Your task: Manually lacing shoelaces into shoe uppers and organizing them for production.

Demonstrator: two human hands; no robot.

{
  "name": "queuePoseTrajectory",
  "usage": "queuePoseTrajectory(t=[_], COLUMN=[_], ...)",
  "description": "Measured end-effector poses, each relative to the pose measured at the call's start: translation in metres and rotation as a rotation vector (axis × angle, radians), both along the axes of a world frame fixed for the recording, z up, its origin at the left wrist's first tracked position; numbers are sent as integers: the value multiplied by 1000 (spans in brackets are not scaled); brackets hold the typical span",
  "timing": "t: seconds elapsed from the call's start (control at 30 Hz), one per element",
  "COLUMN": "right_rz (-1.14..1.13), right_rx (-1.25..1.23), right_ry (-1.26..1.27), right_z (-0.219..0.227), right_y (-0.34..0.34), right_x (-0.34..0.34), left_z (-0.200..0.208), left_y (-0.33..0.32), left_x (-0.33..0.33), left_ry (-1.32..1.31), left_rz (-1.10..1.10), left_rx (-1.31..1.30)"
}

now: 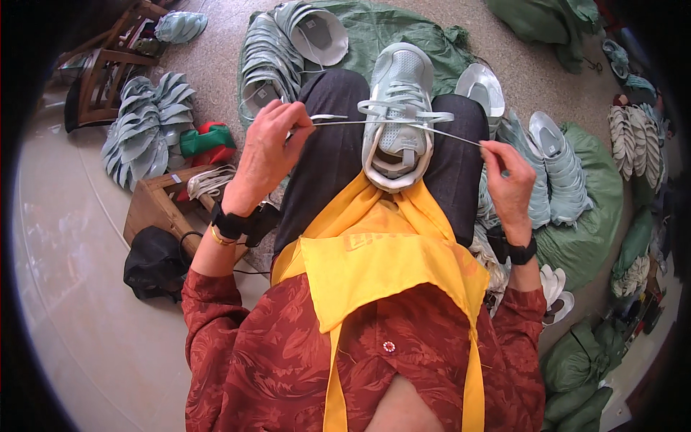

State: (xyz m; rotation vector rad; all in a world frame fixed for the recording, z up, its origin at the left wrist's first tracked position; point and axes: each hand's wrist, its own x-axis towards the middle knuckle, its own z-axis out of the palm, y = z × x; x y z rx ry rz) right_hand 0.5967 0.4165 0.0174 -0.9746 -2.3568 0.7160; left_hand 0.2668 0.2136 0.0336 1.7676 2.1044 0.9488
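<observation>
A pale grey-green sneaker [404, 72] rests between my knees, its toe pointing away and its heel opening toward me. White laces [405, 111] run through its eyelets, with a loop sticking out on each side. My left hand [275, 138], left of the shoe, is closed in a pinch on one lace end, and a short tip pokes out past the fingers. To the right, my right hand [509, 173] pinches the other lace end between thumb and forefinger. Both ends stretch across the shoe, raised above it.
Nested shoe uppers [270, 61] lie on a green sheet [389, 21] ahead. More stacks [147, 122] stand at left, near a wooden stool [155, 209] with bundled laces [210, 181] and a black bag [155, 263]. At right, further uppers [568, 183] lie by a green sack [601, 237].
</observation>
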Motion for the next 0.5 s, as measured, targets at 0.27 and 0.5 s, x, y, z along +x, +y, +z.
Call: queuePoseTrajectory(t=[0.27, 0.5], right_rz=[-167, -234], right_rx=[-179, -339], right_ry=[-29, -87], right_z=[-12, -26], right_y=[15, 28], right_x=[54, 85], left_z=[0, -4], left_y=[-40, -67], left_x=[-29, -53], left_ry=[26, -16], left_rz=[66, 121], left_rx=[-127, -196])
